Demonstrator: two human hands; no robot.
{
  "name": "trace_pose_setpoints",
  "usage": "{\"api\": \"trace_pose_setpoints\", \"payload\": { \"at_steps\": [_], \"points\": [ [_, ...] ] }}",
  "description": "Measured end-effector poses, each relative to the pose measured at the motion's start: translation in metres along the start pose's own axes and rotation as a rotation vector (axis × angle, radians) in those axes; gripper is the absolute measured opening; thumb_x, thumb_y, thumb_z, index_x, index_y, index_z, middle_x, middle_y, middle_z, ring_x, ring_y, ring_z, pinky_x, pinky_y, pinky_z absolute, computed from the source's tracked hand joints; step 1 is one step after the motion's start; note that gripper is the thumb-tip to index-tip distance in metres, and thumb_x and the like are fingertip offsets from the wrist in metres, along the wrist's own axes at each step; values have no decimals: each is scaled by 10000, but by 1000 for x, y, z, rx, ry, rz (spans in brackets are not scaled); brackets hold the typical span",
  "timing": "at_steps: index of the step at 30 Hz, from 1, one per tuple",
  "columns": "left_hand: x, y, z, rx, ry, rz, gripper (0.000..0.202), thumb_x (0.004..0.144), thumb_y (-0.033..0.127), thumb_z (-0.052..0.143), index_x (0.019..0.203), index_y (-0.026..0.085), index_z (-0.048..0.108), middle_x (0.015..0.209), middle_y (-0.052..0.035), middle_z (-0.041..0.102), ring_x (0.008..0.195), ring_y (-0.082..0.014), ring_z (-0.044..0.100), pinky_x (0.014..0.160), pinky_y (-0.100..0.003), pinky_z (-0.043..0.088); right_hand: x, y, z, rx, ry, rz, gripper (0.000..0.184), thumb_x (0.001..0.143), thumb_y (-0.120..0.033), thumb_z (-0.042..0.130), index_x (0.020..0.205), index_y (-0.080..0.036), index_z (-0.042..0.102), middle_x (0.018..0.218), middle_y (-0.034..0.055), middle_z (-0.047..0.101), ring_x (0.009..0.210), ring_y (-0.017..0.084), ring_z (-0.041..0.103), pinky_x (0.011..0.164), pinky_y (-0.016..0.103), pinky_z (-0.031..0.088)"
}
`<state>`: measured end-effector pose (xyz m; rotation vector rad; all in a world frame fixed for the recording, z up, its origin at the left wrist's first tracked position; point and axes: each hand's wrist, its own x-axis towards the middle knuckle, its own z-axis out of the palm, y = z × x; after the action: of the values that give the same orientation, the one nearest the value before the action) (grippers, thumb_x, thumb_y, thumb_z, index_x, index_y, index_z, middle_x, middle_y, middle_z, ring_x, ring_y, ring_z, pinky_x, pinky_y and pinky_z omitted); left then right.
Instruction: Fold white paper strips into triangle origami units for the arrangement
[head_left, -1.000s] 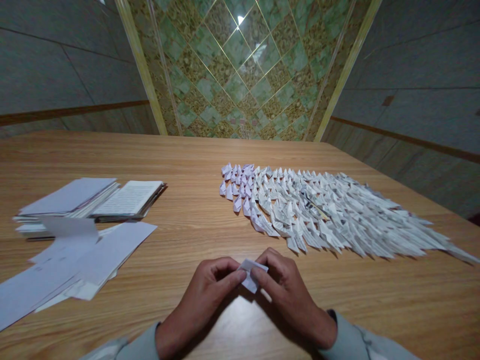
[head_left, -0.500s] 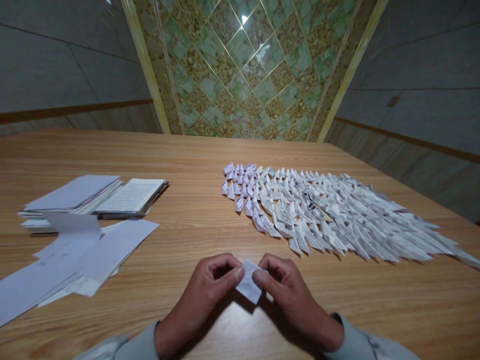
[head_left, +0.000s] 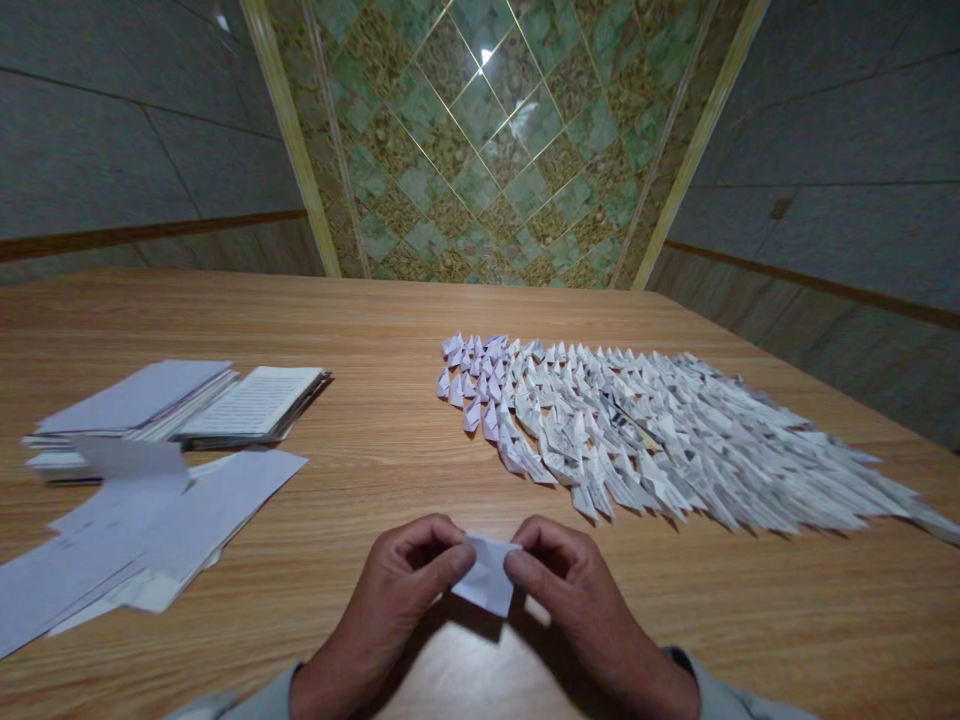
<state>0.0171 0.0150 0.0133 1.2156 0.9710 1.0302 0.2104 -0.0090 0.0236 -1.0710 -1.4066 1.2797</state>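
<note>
A small folded piece of white paper (head_left: 486,577) is held between my two hands, just above the near part of the table. My left hand (head_left: 409,585) pinches its upper left corner between thumb and fingers. On the other side, my right hand (head_left: 574,580) pinches the upper right corner the same way. The paper's lower edge hangs free and casts a shadow on the wood. Fingers behind the sheet are partly hidden. Beyond my hands, to the right, stand many small folded paper boats (head_left: 622,430) in dense rows, lilac at the left end and printed white elsewhere.
At the left lie loose white sheets (head_left: 217,520), one with a part standing up. Behind them are a paper stack (head_left: 139,395) and a stack of printed pages (head_left: 255,402). The wooden table (head_left: 360,330) reaches back to a tiled wall (head_left: 480,170).
The folded paper has turned from a tilted diamond to a nearly level square. My hands have moved slightly apart, their grips now at its upper corners. The view has shifted a little.
</note>
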Motion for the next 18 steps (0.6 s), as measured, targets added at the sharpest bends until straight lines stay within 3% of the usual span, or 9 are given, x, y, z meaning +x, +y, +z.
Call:
{"api": "trace_pose_setpoints", "payload": {
  "at_steps": [3, 5, 8, 11, 13, 18],
  "points": [
    [1, 0, -3, 196, 30, 117, 90, 841, 268, 728, 881, 194, 758, 832, -30, 720, 765, -185, 651, 699, -275, 501, 0, -5, -6, -373, 85, -309, 306, 989, -365, 581, 757, -171, 624, 716, 24, 605, 701, 173, 534, 648, 298, 383],
    [1, 1, -5, 377, 55, 284, 161, 874, 209, 699, 1027, 237, 743, 981, -36, 723, 880, -197, 662, 775, -290, 508, 1, -7, -10, -697, 109, -577, 267, 1018, -260, 534, 790, -163, 632, 735, 41, 627, 721, 184, 511, 669, 322, 344],
    [0, 3, -7, 601, -43, 497, 169, 907, 161, 674, 1043, 255, 708, 1002, -27, 698, 921, -195, 638, 801, -293, 490, 1, -2, -14, -1039, 42, -793, 246, 1014, -173, 520, 788, -160, 617, 734, 50, 633, 705, 191, 462, 664, 345, 294],
    [-1, 0, -6, 778, -247, 559, 93, 908, 181, 706, 986, 223, 676, 939, -25, 687, 886, -203, 613, 780, -307, 462, -2, 11, -14, -1169, -57, -829, 245, 996, -133, 519, 767, -166, 601, 717, 41, 612, 699, 194, 452, 660, 352, 286],
    [-1, -4, -5, 881, -335, 563, 80, 907, 216, 722, 951, 201, 657, 913, -30, 685, 864, -213, 598, 770, -324, 441, -5, 19, -14, -1187, -119, -772, 219, 994, -152, 540, 783, -172, 597, 727, 31, 609, 707, 194, 462, 659, 349, 293],
    [0, -14, -4, 1007, -393, 555, 122, 968, 291, 643, 909, 186, 660, 853, -41, 675, 810, -223, 580, 733, -336, 409, -8, 23, -19, -1054, -263, -531, 124, 960, -258, 643, 873, -187, 592, 854, 32, 633, 787, 198, 507, 697, 332, 330]
  ]
}}
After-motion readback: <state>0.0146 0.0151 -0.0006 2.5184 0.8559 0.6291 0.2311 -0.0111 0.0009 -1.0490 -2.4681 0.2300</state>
